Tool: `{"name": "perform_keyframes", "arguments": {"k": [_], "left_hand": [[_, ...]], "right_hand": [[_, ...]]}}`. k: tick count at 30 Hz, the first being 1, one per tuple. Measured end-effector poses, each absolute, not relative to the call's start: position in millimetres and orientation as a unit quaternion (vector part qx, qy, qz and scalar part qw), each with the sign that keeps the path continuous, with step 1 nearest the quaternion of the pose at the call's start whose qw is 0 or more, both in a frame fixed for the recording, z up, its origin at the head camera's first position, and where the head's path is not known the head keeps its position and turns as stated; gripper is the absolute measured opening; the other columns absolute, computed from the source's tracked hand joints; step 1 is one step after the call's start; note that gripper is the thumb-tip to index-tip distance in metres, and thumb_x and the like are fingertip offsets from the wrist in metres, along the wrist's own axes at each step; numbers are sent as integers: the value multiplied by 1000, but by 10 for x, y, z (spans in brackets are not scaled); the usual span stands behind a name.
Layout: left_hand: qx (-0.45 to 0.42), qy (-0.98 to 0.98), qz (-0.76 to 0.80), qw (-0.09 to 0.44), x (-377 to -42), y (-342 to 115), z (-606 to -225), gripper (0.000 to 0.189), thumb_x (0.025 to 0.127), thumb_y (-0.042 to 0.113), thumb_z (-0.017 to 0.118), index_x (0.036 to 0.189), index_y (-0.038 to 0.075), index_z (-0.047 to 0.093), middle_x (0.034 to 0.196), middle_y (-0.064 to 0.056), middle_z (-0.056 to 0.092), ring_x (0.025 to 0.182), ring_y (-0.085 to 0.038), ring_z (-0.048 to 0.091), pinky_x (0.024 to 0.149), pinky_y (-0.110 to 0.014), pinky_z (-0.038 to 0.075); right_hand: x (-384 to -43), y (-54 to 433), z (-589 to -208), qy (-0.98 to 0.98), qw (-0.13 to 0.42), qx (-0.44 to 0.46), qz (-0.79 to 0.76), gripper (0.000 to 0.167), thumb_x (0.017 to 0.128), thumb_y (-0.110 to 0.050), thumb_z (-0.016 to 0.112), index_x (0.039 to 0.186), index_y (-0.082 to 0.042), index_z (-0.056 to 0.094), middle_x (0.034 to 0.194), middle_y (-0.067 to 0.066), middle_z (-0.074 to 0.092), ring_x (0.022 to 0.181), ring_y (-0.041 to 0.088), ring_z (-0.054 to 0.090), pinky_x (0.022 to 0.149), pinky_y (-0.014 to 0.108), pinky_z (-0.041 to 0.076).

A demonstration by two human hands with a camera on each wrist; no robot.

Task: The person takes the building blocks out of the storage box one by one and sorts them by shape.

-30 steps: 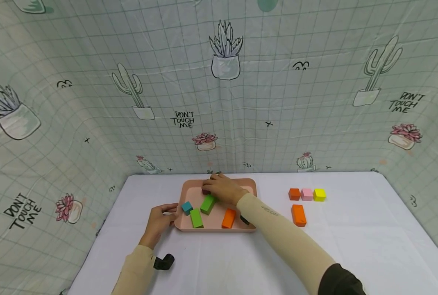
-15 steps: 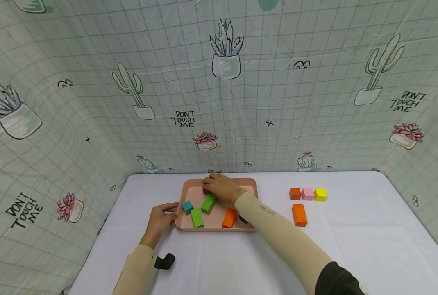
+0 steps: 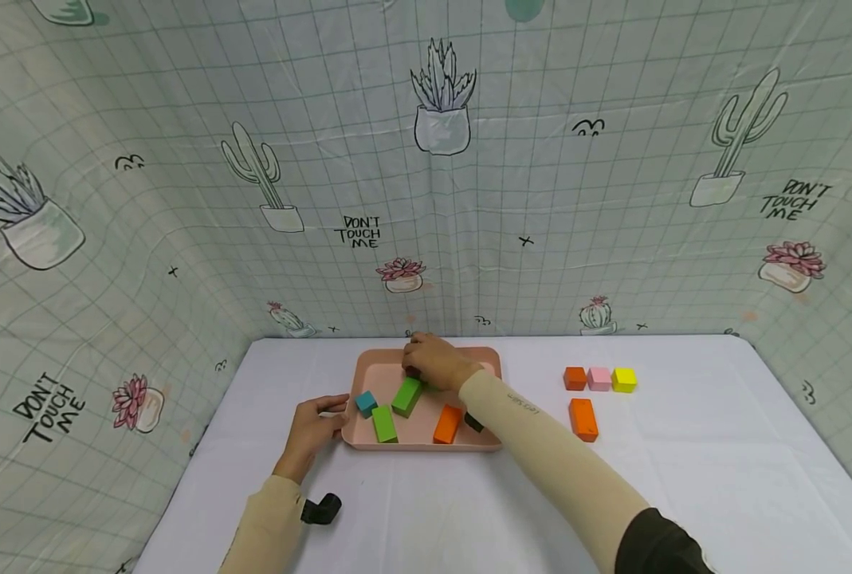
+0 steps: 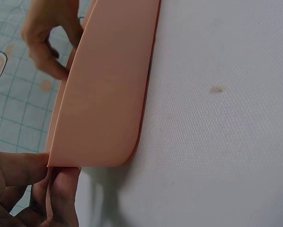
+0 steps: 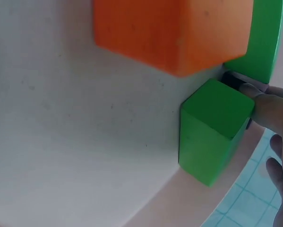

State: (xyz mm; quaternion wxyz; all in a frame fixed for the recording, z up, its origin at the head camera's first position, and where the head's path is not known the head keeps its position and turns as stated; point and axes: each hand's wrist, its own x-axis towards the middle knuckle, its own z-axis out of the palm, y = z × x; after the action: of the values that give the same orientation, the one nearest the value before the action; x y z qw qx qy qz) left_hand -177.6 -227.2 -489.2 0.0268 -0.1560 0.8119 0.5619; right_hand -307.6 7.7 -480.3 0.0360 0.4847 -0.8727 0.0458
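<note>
My left hand (image 3: pixel 309 430) grips the left rim of a pink tray (image 3: pixel 378 373) between thumb and fingers, clearly so in the left wrist view. At the tray's far side my right hand (image 3: pixel 436 363) pinches a dark block (image 5: pixel 233 80), mostly hidden by the fingers. Just in front of it lies a green block (image 3: pixel 407 396). Nearer the left hand are a blue cube (image 3: pixel 365 403) and another green block (image 3: pixel 384 424). An orange block (image 3: pixel 447 424) lies at the tray's near right. A green block (image 5: pixel 217 127) stands beside the thumb in the right wrist view.
Right of the tray, on the white tabletop (image 3: pixel 684 478), sit a red-orange cube (image 3: pixel 574 379), a pink cube (image 3: pixel 599 379) and a yellow cube (image 3: pixel 624 380) in a row. An orange block (image 3: pixel 583 420) lies before them. A patterned cloth (image 3: pixel 483 199) rises behind the table.
My right hand has shifted slightly right with the dark block. The left hand keeps its place on the tray's rim, and the other blocks have stayed put.
</note>
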Motion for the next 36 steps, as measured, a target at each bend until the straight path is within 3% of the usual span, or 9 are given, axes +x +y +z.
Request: {"name": "perform_keyframes", "arguments": {"k": [8, 12, 17, 23, 30, 36], "left_hand": [[-153, 815, 557, 32, -1765, -2264, -4892, 36, 95, -9, 64, 131, -11, 68, 120, -25, 67, 77, -12, 61, 62, -21, 52], [-148, 816, 557, 32, -1775, -2265, -4891, 36, 96, -8, 65, 131, -11, 67, 119, -26, 67, 75, -12, 60, 61, -22, 52], [-148, 818, 555, 31, -1783, -2253, -4866, 36, 95, -9, 65, 131, -12, 67, 119, -26, 68, 74, -12, 59, 60, -21, 51], [-147, 818, 555, 33, -1766, -2249, -4864, 36, 96, -8, 64, 131, -12, 67, 120, -27, 68, 76, -12, 61, 61, -20, 52], [-148, 818, 554, 37, -1742, -2268, -4873, 35, 97, -6, 64, 132, -11, 67, 122, -28, 67, 77, -11, 61, 62, -21, 53], [-147, 819, 553, 36, -1735, -2276, -4862, 35, 97, -6, 65, 132, -11, 67, 122, -27, 67, 76, -12, 61, 62, -22, 53]], "right_hand": [[-3044, 160, -4782, -873, 43, 485, -3, 20, 96, -18, 80, 116, -17, 77, 119, 0, 73, 113, 22, 57, 107, 36, 48], [-3023, 193, -4747, -869, 77, 488, -24, 23, 98, -23, 79, 120, -18, 75, 121, -1, 72, 117, 21, 57, 107, 35, 47], [-2967, 279, -4623, -860, 143, 488, -39, 25, 98, -18, 78, 123, -17, 75, 121, -1, 71, 121, 21, 59, 111, 36, 47], [-2927, 443, -4536, -860, 166, 482, -6, 19, 99, -12, 75, 118, -15, 75, 119, -1, 71, 120, 21, 60, 110, 36, 47], [-2864, 725, -4419, -875, 178, 448, 52, 35, 88, -18, 87, 120, -12, 76, 121, 3, 72, 123, 26, 60, 113, 42, 47], [-2792, 1004, -4349, -883, 196, 419, 81, 32, 86, -17, 89, 115, -12, 77, 117, 4, 72, 120, 28, 61, 110, 44, 49]]}}
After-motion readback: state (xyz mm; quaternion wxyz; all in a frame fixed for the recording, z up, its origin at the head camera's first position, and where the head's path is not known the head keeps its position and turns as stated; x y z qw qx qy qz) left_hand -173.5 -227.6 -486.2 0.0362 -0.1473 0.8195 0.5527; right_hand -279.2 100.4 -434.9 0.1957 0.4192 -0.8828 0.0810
